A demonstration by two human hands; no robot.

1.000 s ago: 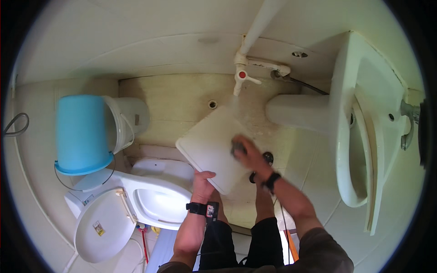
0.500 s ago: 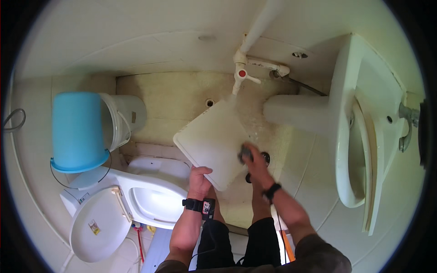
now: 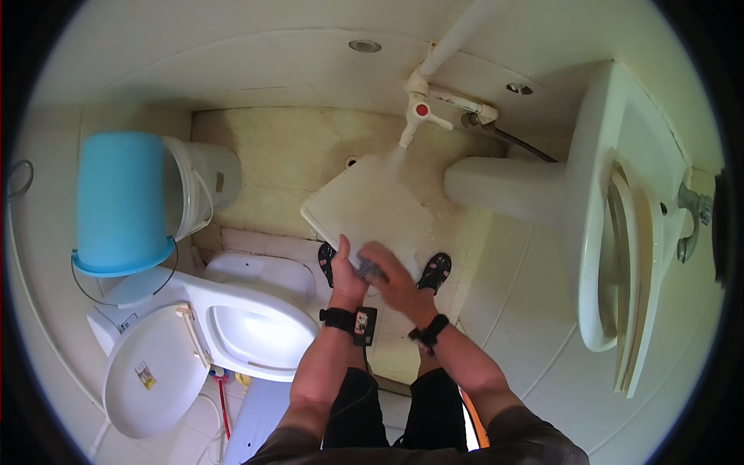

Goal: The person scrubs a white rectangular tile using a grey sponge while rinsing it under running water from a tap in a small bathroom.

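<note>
A white rectangular board [image 3: 372, 198] with rounded corners is tilted under a white tap [image 3: 418, 116] with a red centre, and water runs from the spout onto it. My left hand [image 3: 347, 279] grips the board's lower-left edge, thumb up. My right hand [image 3: 391, 277], slightly blurred, is closed on a grey scrubber [image 3: 370, 270] against the lower part of the board, right beside my left hand. The board's lower corner is hidden behind my hands.
A blue bucket [image 3: 116, 201] rests beside a white bucket [image 3: 203, 186] at left, above a toilet [image 3: 256, 341] with its lid raised. A pedestal sink [image 3: 593, 271] holds long pale panels [image 3: 635, 294] at right. A drain [image 3: 352, 160] and my sandalled feet [image 3: 434, 273] show on the tiled floor.
The board and my left hand have moved up, away from my body. My right hand and scrubber have moved left and down across the board, beside my left hand. Both sandals now show.
</note>
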